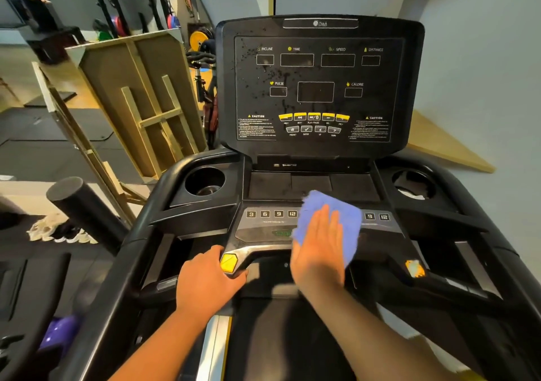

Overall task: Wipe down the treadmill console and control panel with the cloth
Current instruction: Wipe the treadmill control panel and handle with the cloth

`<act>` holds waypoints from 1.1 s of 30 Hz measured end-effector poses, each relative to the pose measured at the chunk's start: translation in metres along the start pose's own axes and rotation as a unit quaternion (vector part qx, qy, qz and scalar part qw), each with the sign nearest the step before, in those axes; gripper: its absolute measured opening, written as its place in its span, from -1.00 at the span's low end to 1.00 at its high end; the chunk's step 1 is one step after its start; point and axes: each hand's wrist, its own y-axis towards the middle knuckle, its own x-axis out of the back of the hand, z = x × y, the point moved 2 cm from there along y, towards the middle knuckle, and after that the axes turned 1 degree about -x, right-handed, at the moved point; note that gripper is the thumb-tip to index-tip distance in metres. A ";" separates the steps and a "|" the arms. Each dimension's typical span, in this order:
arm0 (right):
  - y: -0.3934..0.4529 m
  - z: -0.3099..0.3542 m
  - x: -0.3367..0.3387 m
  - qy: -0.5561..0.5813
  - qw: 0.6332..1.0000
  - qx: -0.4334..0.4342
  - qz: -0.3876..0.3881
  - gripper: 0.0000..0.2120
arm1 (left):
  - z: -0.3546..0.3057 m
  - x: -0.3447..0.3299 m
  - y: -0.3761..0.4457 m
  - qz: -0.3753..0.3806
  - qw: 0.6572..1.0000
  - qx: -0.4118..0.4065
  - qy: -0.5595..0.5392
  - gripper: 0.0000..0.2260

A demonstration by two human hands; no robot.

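walls (483, 58) – pale grey | floor mats (44, 146) – dark | wooden frame (140, 88) leaning left

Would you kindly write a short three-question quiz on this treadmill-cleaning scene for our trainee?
1. True or false: the right hand presses the blue cloth flat on the lower control panel.
2. The left hand holds: A the belt; B the handlebar beside the yellow button; C a cup holder.
3. Fill in: specks show mostly on the ___ half of the upper display console.
Key: 1 true; 2 B; 3 left.
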 end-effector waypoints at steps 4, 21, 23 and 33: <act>-0.028 0.042 -0.011 0.124 0.982 0.122 0.075 -0.43 | 0.002 0.006 0.003 0.060 0.998 -0.009 -0.029 -0.26; 0.016 0.031 0.058 0.482 0.838 -0.150 0.206 -0.84 | -0.071 0.068 0.053 0.066 0.882 0.069 -0.462 -0.89; 0.019 0.023 0.055 0.398 0.891 -0.142 0.168 -0.81 | -0.074 0.062 0.062 0.029 0.930 0.052 -0.364 -0.84; -0.001 -0.027 0.077 0.339 0.938 -0.068 -0.009 -0.73 | -0.108 -0.014 0.016 -0.043 0.997 -0.065 0.009 -0.24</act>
